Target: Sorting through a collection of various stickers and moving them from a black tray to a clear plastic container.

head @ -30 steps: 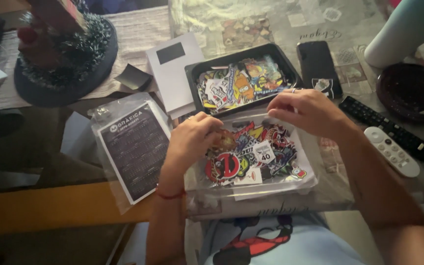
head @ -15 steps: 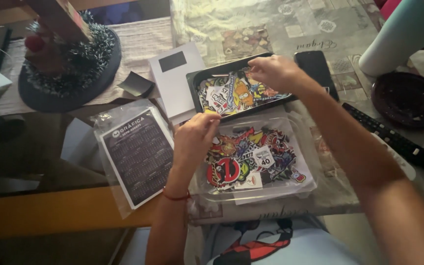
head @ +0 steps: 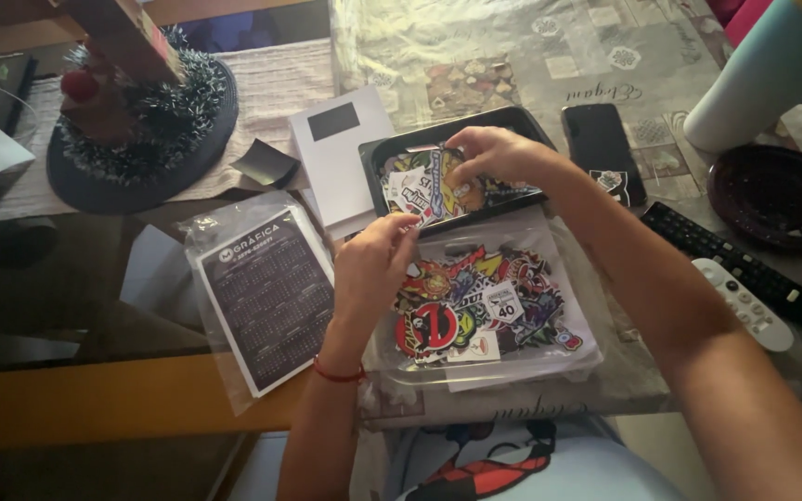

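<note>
A clear plastic bag of colourful stickers (head: 489,311) lies on the table in front of me. Behind it stands a black tray (head: 392,153) with more loose stickers inside. My left hand (head: 373,264) rests at the bag's top left corner, fingers pinched on the edge of a sticker by the tray's near rim. My right hand (head: 498,158) reaches into the tray and pinches a sticker (head: 452,186) among the pile.
A bagged black calendar card (head: 266,297) lies to the left, a white booklet (head: 341,158) behind it. A black phone (head: 601,148), a black remote (head: 744,269) and a white remote (head: 744,301) lie right. A dark plate (head: 777,195), a pale tumbler (head: 768,74) and a tinsel-ringed ornament (head: 136,111) stand further back.
My right hand went from the sticker bag up into the black tray and closed on a sticker there. My left hand shifted up to the bag's top left corner.
</note>
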